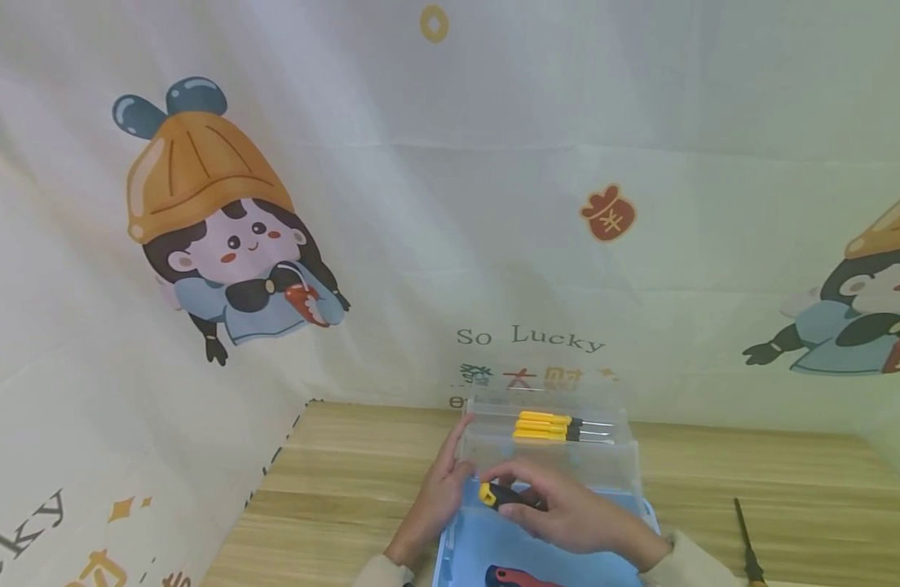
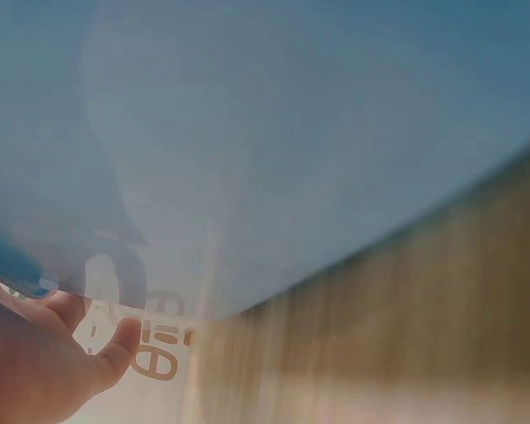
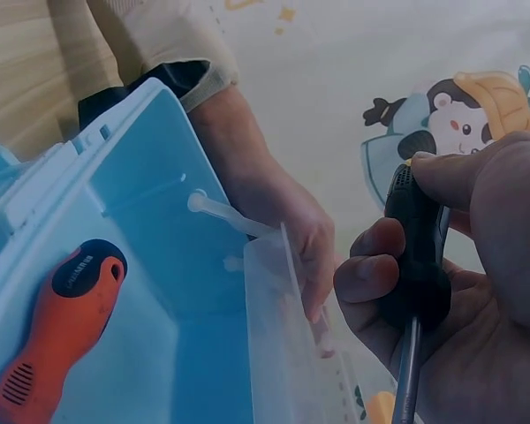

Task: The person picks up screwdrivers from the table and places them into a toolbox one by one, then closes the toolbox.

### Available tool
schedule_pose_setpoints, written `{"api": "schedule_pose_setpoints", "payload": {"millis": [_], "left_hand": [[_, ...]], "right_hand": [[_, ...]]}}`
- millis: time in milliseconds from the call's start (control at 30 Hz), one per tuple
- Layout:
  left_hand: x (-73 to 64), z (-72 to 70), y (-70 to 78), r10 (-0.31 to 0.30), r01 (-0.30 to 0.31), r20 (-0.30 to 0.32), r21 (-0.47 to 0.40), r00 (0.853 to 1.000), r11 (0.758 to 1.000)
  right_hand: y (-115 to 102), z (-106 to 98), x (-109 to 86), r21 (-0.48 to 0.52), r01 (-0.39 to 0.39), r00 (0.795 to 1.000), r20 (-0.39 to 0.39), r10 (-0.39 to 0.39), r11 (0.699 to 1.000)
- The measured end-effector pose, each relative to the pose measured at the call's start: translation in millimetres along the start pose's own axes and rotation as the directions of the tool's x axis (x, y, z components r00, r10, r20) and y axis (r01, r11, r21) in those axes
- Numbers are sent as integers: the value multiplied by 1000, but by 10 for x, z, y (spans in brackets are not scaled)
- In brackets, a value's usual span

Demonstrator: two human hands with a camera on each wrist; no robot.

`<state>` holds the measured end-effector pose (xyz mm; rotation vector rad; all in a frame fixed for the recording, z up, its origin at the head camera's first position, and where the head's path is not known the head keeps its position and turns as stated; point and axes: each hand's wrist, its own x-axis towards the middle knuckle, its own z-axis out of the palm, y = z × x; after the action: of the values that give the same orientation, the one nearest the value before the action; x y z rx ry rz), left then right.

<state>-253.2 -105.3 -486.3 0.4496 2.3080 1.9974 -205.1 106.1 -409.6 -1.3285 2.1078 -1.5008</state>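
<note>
My right hand holds a screwdriver with a black and yellow handle over the blue toolbox. Its metal shaft extends below my curled fingers in the right wrist view. My left hand grips the left side of the clear plastic tray at the toolbox's far end. Several screwdrivers with yellow handles lie in a compartment of that tray. Inside the toolbox, a tool with a red and black handle rests on the floor; its far end is out of view.
A thin dark-shafted tool lies on the wooden table, right of the toolbox. A white printed cloth hangs close behind the table and along its left side.
</note>
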Motion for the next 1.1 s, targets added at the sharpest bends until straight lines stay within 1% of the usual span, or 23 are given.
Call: {"api": "schedule_pose_setpoints", "payload": {"millis": [133,400,667,767,933,1000,1100], "left_hand": [[1,0,-7,6,-6,0,0,1000,1000],[0,6,-13,3,-3,-3,-11,1000,1000],[-5,9,6,6,-6,6,-39,1000,999],[-5,9,4,7,-6,9,-40,1000,999],[-2,4,-6,7,-6,15,-61,1000,998],[2,2,-12,9,-8,16,-66,1000,998],[8,3,-16,15,-14,14,-68,1000,998]], "right_hand": [[14,21,0,11,-24,1000,7,24,1000],[40,55,-32,48,-98,995,30,97,994],[99,101,-64,79,-191,980,62,186,978],[124,122,-77,77,-190,980,69,185,979],[157,139,-92,57,-165,984,82,160,985],[166,136,-99,51,-175,982,86,170,983],[172,133,-106,69,-202,976,99,194,977]]}}
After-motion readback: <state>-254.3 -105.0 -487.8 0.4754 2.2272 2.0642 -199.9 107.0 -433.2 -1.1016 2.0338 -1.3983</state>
